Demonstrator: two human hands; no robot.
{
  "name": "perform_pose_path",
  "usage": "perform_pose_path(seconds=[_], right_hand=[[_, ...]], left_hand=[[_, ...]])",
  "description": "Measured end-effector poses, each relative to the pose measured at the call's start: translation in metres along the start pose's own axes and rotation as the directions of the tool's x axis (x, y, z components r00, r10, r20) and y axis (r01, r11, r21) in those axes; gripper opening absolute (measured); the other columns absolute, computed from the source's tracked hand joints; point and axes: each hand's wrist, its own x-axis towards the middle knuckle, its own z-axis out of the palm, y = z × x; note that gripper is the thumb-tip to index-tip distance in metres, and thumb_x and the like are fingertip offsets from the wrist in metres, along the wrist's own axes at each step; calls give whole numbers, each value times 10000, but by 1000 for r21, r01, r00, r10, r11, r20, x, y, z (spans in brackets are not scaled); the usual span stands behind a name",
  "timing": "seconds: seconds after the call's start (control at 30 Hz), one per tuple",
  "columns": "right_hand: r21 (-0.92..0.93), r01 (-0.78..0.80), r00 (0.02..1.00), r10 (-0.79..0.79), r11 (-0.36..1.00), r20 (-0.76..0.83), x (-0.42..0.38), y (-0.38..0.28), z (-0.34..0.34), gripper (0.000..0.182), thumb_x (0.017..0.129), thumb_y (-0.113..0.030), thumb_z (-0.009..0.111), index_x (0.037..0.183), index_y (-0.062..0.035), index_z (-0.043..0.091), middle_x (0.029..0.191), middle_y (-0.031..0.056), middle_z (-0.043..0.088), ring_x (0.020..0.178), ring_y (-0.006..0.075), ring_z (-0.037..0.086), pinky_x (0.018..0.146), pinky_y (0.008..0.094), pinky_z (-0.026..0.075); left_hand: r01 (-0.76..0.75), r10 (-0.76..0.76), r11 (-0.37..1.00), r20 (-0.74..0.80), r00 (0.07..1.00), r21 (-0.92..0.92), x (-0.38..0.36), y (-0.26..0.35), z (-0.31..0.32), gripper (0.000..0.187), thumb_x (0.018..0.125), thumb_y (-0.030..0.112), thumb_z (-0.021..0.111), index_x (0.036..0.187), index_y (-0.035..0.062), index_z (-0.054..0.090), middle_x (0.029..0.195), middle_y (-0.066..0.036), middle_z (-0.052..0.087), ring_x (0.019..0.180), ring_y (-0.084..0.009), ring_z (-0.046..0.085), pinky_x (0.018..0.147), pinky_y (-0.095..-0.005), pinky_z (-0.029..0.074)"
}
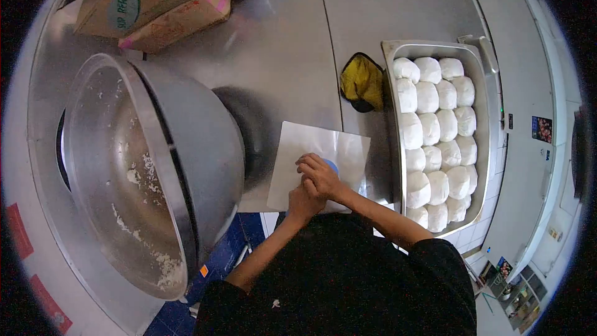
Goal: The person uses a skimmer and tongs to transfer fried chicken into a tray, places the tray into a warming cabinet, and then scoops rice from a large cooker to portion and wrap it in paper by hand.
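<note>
A pale, shiny square sheet (298, 140) lies near the front edge of the metal table. Over it my right hand (320, 177) has its fingers bent and pressed together, touching my left hand (305, 203), which is closed just below. Part of a round blue object (331, 165) shows beside my right hand's fingers; the rest is hidden under that hand. What either hand grips, if anything, is hidden.
Large metal bowls (205, 149) stand at the left, white residue inside the front one. At the right, a deep metal tray (390, 74) holds several white wrapped balls (428, 96). Between is a yellow-and-black cloth item (362, 82). A cardboard box (161, 12) sits at the back left.
</note>
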Motion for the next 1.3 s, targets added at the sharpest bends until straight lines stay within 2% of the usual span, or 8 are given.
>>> perform_pose_path(seconds=[0.6,0.73,0.8,0.87,0.93,0.97,1.03,1.3], right_hand=[[-131,-69,981,91,989,174,6,-10,-11,273,762,-251,471,880,-6,492,951,186,527,902,376,511,782,434,435],[-249,5,990,-40,969,-137,-2,-23,-3,215,763,-145,503,925,-3,505,991,187,530,950,380,512,809,432,430],[-145,-297,811,170,944,-559,-23,-46,-8,187,768,-49,523,945,12,524,969,186,557,930,354,551,827,414,439],[-44,-509,718,397,859,-571,-63,-58,-22,171,808,-56,539,962,17,543,909,173,589,867,318,583,821,384,456],[-118,-632,661,452,766,-599,-104,-69,-34,205,820,-96,567,993,14,561,853,165,627,803,313,617,777,380,483],[-109,-633,651,451,767,-610,-128,-62,-31,205,820,-96,567,993,14,561,853,165,627,803,313,617,777,380,483],[-79,-784,528,593,616,-608,-157,-44,-23,221,811,-120,603,983,18,583,836,183,649,791,331,638,731,403,496],[-18,-781,514,625,625,-588,-176,-55,-16,184,791,-137,639,860,29,600,779,206,645,755,357,642,699,417,497]], left_hand=[[34,-34,998,0,999,-44,2,0,5,475,768,258,655,1122,18,449,851,-186,611,708,-396,625,583,-500,500],[-48,16,989,-221,975,-140,-3,4,-5,579,770,281,692,1248,52,459,884,-198,615,706,-359,642,615,-468,520],[-75,6,934,-193,981,-350,-4,-6,-10,622,789,281,695,1312,88,420,896,-186,623,692,-311,647,573,-428,520],[-77,1,832,-138,990,-550,-12,-10,-16,670,809,281,699,1377,124,380,907,-175,632,678,-262,651,531,-388,520],[191,-100,384,165,981,-903,-28,-2,-27,586,894,267,628,1412,183,368,889,-140,649,665,-161,630,440,-278,469],[136,-112,353,103,988,-926,-35,7,-28,498,946,237,553,1413,186,391,802,-86,640,600,-97,591,378,-210,390],[131,-81,384,108,991,-914,-37,5,-19,475,954,219,537,1408,181,405,752,-70,618,548,-82,547,376,-208,375],[35,-98,529,-20,995,-848,-56,22,5,434,981,200,481,1408,174,414,600,-1,506,435,-40,390,374,-198,320]])
